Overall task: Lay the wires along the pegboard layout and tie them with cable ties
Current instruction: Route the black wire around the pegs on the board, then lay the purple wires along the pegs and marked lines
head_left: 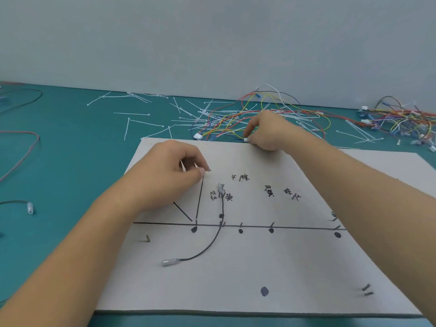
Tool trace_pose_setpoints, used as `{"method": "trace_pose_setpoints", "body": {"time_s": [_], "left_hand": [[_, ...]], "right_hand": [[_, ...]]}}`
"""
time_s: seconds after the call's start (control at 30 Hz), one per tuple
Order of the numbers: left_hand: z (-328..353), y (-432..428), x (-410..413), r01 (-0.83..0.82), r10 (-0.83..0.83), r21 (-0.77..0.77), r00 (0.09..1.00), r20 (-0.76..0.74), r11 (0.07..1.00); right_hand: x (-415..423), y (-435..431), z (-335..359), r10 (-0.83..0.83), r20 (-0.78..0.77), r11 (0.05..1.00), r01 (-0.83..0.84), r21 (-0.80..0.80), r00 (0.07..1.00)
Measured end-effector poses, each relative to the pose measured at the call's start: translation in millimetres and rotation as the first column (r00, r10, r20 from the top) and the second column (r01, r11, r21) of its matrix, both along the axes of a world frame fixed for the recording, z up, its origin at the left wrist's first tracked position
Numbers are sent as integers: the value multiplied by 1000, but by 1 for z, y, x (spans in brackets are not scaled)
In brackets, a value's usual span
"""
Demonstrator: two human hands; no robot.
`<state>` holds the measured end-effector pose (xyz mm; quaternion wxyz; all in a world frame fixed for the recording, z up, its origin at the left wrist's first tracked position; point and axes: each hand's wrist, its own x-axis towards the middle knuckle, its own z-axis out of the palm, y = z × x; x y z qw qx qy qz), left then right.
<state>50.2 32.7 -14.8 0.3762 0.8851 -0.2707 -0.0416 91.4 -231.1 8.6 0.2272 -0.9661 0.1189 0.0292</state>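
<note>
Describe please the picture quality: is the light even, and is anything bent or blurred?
Head view: light is soft and even, no glare on the board, only faint shadows under the left hand; wide-angle lens bows the table edge; the far wire pile and handwritten labels look slightly soft.

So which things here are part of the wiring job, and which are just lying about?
In the job:
- layout board
- black wire laid on it
- white connector at right hand
- left hand at a peg
- cable ties

Lying about:
- far wire bundle
- red wire at left
</note>
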Motion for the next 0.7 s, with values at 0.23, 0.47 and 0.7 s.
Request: {"method": "trace_pose_setpoints", "body": {"time_s": [0.23, 0.47, 0.7], "left_hand": [[2, 4, 2, -11, 11, -16, 1000, -7, 1000], [2, 2, 1, -11, 11, -9, 1000, -15, 1000], [12, 4, -2, -83, 82, -76, 996, -17, 994]], "right_hand": [[14, -5, -9, 18, 22, 999, -18, 37, 1000], [1, -5, 1, -133, 217, 980, 96, 176, 967], [-24, 16, 5, -298, 174, 759, 122, 640, 939]]}}
